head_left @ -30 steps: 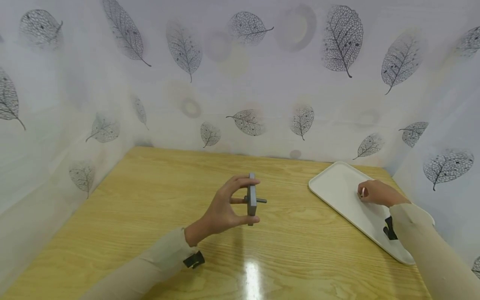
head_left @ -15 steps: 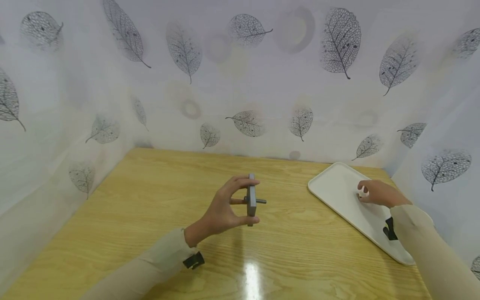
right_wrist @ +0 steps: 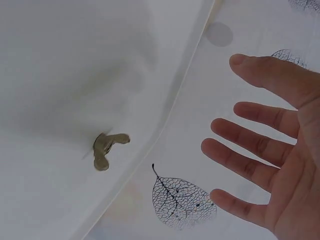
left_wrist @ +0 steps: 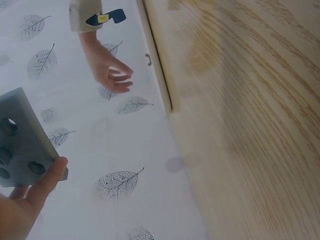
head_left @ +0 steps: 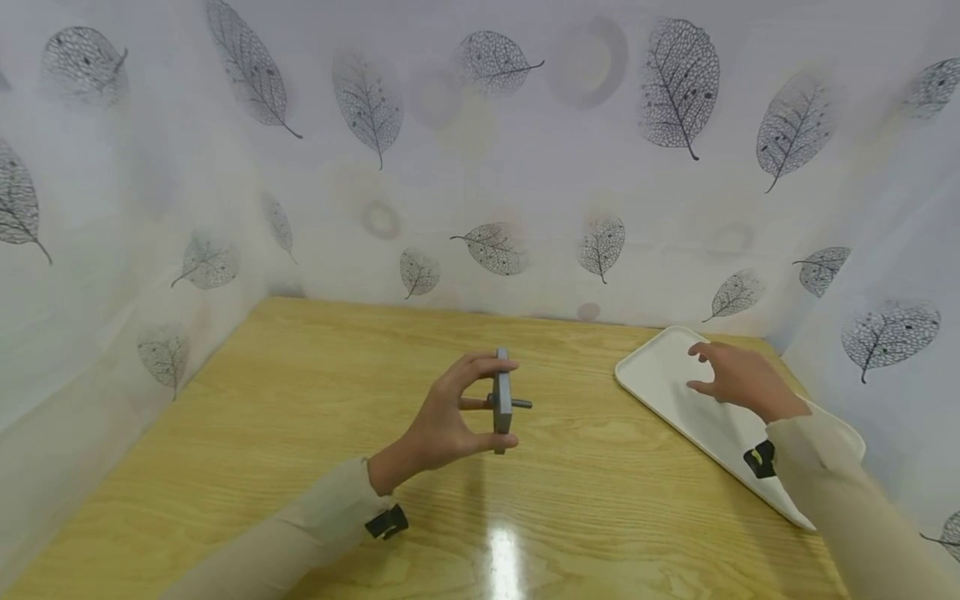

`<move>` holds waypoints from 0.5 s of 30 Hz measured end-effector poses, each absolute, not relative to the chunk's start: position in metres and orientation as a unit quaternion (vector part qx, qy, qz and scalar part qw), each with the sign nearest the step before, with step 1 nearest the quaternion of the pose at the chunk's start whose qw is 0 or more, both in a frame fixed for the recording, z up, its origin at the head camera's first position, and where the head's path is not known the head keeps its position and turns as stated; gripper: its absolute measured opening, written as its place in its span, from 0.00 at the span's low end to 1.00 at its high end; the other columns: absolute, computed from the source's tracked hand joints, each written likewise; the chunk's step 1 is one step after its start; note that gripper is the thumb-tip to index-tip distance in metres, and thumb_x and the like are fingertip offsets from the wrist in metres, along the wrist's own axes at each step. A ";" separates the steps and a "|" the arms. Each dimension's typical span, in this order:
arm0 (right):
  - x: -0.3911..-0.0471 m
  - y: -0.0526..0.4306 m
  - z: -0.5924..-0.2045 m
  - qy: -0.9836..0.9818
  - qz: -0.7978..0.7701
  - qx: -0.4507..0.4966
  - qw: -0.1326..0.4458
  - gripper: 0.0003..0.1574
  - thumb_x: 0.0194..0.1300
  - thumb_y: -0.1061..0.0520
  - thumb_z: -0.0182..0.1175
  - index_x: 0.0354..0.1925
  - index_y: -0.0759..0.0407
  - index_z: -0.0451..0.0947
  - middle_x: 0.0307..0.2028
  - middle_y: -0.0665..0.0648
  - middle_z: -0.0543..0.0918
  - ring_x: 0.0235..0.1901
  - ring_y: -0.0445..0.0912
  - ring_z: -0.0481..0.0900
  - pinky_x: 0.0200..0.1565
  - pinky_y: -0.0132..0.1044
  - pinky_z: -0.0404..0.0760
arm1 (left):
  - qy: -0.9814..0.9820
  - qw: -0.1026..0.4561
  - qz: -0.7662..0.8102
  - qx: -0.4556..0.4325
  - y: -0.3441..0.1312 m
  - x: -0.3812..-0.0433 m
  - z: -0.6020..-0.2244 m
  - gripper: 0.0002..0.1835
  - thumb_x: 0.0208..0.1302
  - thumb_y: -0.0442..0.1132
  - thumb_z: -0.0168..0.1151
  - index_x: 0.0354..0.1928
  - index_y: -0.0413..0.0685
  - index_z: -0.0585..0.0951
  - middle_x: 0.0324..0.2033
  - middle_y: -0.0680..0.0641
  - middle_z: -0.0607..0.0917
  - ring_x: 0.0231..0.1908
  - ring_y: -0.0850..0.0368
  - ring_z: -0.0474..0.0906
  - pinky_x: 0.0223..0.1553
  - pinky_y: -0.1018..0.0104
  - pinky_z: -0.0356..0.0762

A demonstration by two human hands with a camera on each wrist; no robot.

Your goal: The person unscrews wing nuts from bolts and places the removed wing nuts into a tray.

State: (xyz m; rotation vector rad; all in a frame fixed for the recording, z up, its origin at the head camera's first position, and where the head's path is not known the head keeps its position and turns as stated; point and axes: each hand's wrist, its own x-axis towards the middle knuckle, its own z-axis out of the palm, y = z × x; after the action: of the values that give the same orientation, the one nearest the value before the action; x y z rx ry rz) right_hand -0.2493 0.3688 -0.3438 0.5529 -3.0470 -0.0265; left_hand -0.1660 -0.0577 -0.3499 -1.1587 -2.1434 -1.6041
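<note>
My left hand (head_left: 438,421) grips a flat grey plate (head_left: 503,417) by its top and bottom edges, above the table. A bolt (head_left: 523,404) passes through this upright plate and points right. Several round holes show in the plate (left_wrist: 27,132) in the left wrist view. On the white tray (head_left: 652,367) lies a brass-coloured wing nut (right_wrist: 103,152), its two wings spread. My right hand (head_left: 738,382) is over the tray with fingers apart, holding nothing. In the head view the wing nut is hidden by the right hand.
The wooden table (head_left: 337,358) spreads under both hands, with the tray at its right side. Leaf-printed white sheeting (head_left: 525,167) stands behind the table and along both sides.
My right hand, low over the tray with thumb and fingers close together a second ago, has spread its fingers and risen off the wing nut. The left hand keeps still with the plate.
</note>
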 end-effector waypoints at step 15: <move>-0.238 0.315 -0.348 -0.969 -0.004 0.229 0.089 0.29 0.53 0.52 0.69 0.50 0.64 0.75 0.39 0.62 0.84 0.30 0.51 0.80 0.33 0.54 0.78 | -0.730 0.107 -0.553 -0.387 -0.057 -0.168 -0.352 0.40 0.44 0.31 0.76 0.62 0.46 0.69 0.59 0.41 0.70 0.54 0.45 0.74 0.43 0.67 0.84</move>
State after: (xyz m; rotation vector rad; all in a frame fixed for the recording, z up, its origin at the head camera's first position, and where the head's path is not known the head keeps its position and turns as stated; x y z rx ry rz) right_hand -0.2380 0.3153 -0.3479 0.6825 -2.8831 -0.0134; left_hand -0.1677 -0.0569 -0.3519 -1.1394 -2.1485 -1.6284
